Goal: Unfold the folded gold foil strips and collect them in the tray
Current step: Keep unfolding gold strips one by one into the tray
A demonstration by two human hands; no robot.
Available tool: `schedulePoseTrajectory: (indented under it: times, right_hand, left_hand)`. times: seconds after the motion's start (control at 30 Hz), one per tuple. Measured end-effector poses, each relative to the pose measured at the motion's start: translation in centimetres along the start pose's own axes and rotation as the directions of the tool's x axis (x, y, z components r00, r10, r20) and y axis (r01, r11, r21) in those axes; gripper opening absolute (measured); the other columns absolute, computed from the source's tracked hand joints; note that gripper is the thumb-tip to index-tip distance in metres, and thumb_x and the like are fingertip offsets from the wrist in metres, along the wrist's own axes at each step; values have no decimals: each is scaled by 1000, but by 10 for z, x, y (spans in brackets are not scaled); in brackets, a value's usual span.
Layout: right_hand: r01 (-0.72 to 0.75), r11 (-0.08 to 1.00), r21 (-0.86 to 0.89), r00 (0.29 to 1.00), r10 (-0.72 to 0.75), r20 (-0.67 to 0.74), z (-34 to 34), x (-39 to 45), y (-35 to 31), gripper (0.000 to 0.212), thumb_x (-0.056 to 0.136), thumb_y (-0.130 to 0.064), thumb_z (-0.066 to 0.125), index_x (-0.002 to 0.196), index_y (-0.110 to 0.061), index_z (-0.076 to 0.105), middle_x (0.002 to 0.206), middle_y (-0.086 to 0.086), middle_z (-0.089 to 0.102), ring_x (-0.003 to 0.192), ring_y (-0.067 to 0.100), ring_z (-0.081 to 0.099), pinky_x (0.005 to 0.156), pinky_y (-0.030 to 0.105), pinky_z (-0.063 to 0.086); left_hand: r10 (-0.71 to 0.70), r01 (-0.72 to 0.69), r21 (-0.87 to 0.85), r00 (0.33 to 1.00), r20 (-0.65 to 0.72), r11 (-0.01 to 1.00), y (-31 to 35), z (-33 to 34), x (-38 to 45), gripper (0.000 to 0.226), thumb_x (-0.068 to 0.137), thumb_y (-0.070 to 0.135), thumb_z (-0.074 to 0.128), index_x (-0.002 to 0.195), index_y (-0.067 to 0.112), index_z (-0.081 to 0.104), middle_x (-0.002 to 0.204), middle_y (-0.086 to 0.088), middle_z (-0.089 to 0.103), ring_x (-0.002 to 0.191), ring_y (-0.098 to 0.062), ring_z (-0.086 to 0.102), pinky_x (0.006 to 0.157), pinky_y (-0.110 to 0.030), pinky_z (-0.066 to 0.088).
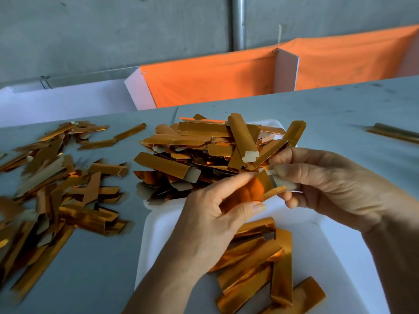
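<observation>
- both hands hold one gold strip (pixel 260 189) above the near part of the white tray (pixel 158 234).
- the left hand (pixel 210 220) has its fingers (pixel 235 181) and thumb curled round the strip's lower left part, the thumb lying across the foil face.
- the right hand (pixel 322 180) pinches the strip's upper right end, where a pale cardboard flap shows between thumb and fingers (pixel 288 197); the other fingers curl below it.
- the strip runs slantwise between the two grips, its shiny orange-gold side turned towards the camera.
- just behind the fingers, a tall heap (pixel 204 150) of strips lies on the far end of the tray, some spilling over its rim.
- below the fingers, nearer the person, a smaller lot of strips (pixel 260 261) lies in the tray, partly hidden by the left wrist.
- well to the left of the fingers, a loose pile (pixel 56 184) of strips is scattered over the grey table (pixel 102 268); this side is blurred.
- far to the right of the fingers, a lone strip (pixel 394 132) lies on the table.
- beyond the table, behind everything, stand orange cloth panels (pixel 215 78) on white boards, against a grey wall with a metal pipe (pixel 239 21).
</observation>
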State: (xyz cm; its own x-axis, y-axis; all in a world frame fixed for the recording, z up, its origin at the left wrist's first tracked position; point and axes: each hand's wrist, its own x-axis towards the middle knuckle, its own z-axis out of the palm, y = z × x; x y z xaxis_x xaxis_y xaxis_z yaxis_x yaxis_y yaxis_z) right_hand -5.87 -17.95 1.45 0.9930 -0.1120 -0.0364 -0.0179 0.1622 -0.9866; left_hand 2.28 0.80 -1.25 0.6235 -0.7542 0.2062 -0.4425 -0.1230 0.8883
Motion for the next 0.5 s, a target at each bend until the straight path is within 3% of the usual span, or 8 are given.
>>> schedulePoseTrajectory:
  times: [0.17,0.33,0.4,0.5]
  right_hand:
    - [-1,998,-60,999,4,39,4,-1,-3,11,64,-22,72,74,-17,73,67,3,63,55,11,60,51,19,51]
    - [0,973,-230,996,-21,-92,10,3,-1,5,67,-20,70,68,-15,67,60,10,57,50,13,52,49,20,45]
    - [54,983,-178,993,-72,-95,13,3,0,6,65,-22,69,67,-18,66,60,8,55,49,12,51,48,19,44]
    - [94,994,-59,996,-94,6,9,0,0,5,73,-21,70,75,-17,68,68,6,58,54,12,53,51,19,47]
  left_hand:
    - [-5,5,30,1000,8,1000,-1,-1,-1,42,76,48,66,117,46,59,109,22,67,105,2,60,86,-15,51]
    - [-35,33,57,999,30,998,-1,0,-2,48,76,50,65,122,41,58,110,20,66,106,-1,60,85,-22,54]
    - [-41,41,18,999,28,999,-1,0,0,46,77,46,64,121,40,60,108,17,68,106,-4,62,88,-28,54]
    - [-38,39,-34,999,28,999,-2,-3,1,43,77,43,66,119,37,61,104,15,70,105,-4,63,91,-29,52]
